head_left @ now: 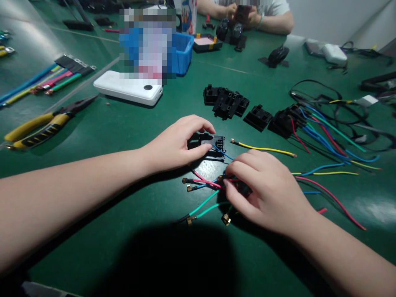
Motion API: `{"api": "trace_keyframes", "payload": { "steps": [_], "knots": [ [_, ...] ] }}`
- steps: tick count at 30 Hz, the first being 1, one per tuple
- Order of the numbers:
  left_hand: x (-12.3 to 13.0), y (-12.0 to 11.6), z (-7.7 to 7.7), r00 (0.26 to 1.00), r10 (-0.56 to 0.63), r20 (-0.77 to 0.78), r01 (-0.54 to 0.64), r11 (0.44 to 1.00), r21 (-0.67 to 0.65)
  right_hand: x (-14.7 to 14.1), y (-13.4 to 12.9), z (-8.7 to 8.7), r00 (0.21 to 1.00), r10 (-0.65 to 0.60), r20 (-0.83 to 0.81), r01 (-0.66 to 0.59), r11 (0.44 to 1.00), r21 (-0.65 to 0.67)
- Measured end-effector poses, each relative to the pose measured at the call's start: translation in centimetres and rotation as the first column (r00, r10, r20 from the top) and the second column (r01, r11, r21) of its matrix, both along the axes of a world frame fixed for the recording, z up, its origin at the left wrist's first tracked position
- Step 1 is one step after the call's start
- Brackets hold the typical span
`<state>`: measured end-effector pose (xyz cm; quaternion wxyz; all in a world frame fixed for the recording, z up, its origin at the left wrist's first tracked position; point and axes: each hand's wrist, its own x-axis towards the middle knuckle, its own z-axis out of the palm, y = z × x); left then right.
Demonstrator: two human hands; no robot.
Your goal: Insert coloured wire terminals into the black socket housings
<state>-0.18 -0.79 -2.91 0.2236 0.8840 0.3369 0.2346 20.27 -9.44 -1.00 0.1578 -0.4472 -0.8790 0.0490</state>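
Observation:
My left hand [188, 142] has its thumb and fingers closed around a small black plastic housing [219, 144] lying on the green table. A thin blue wire [224, 154] runs from the housing toward my other hand. Just to the right, my right hand [260, 185] pinches a wire, with a small brass terminal [220, 178] showing at its fingertips. Loose wires lie beneath and around it: red [206, 181], blue [201, 186] and green [206, 204], several with brass ends. A yellow wire [266, 149] lies beyond the right hand. The right palm hides part of the bundle.
More black housings [229, 103] lie ahead, one wired housing [287, 119] at right. Yellow-handled pliers [46, 128], a white power bank [128, 88] and bundled wires [43, 84] are left. Behind stand a blue bin [182, 53] and a black tray [207, 42]. Another person's arms [275, 20] rest opposite.

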Motion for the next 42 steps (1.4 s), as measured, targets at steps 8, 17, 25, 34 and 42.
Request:
{"api": "trace_keyframes", "payload": {
  "steps": [8, 17, 25, 34, 42],
  "knots": [
    [0.0, 0.2, -0.1, 0.999, 0.034, 0.005, -0.034, 0.998, -0.047, 0.2, 0.4, -0.3, 0.996, -0.003, -0.085, -0.007, 0.993, -0.117],
    [0.0, 0.1, 0.0, 1.000, 0.028, -0.005, -0.028, 0.997, -0.068, 0.8, 0.0, -1.0, 0.955, -0.153, -0.255, 0.178, 0.981, 0.079],
    [0.0, 0.2, 0.2, 1.000, 0.018, -0.022, -0.019, 0.998, -0.063, 0.8, 0.3, -1.2, 0.945, -0.191, -0.266, 0.221, 0.972, 0.085],
    [-0.1, 0.0, 0.1, 0.999, -0.012, -0.030, 0.010, 0.999, -0.039, 0.8, 0.6, -1.4, 0.923, -0.219, -0.317, 0.240, 0.970, 0.028],
    [-0.1, 0.0, 0.3, 0.997, -0.061, -0.051, 0.058, 0.997, -0.051, 1.3, 0.9, -2.0, 0.956, -0.243, -0.164, 0.240, 0.970, -0.036]
  ]
}}
